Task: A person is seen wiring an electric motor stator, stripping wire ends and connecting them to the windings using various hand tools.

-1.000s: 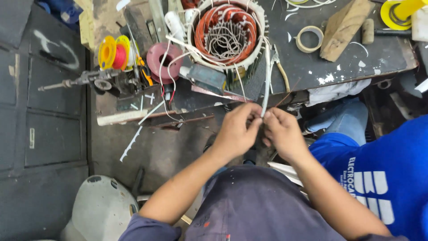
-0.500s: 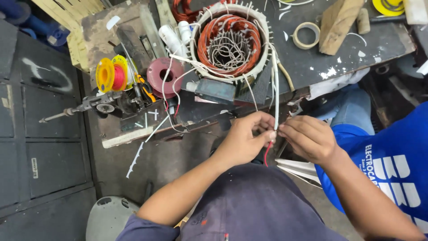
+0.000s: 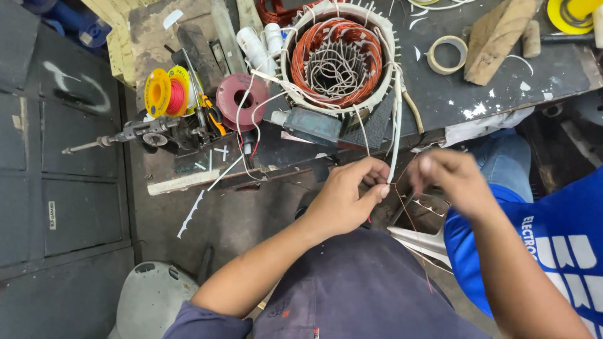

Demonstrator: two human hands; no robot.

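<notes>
Both hands met just below the bench edge. Left hand (image 3: 344,199) pinched the lower end of a white sleeved lead (image 3: 396,125) between thumb and fingertips — the lead ran down from the motor stator (image 3: 339,56), whose copper windings sat on the dark workbench (image 3: 502,100). Right hand (image 3: 453,179) was blurred, fingers curled near thin reddish wire strands (image 3: 408,201); its grip could not be told. Spools of wire (image 3: 166,93) and a tape roll (image 3: 445,54) lay nearby.

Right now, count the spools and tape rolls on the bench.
4: a yellow spool of red wire at left, a dark red spool beside it, a tape ring right of the stator, a yellow roll at the top-right corner. Others may be hidden.
</notes>
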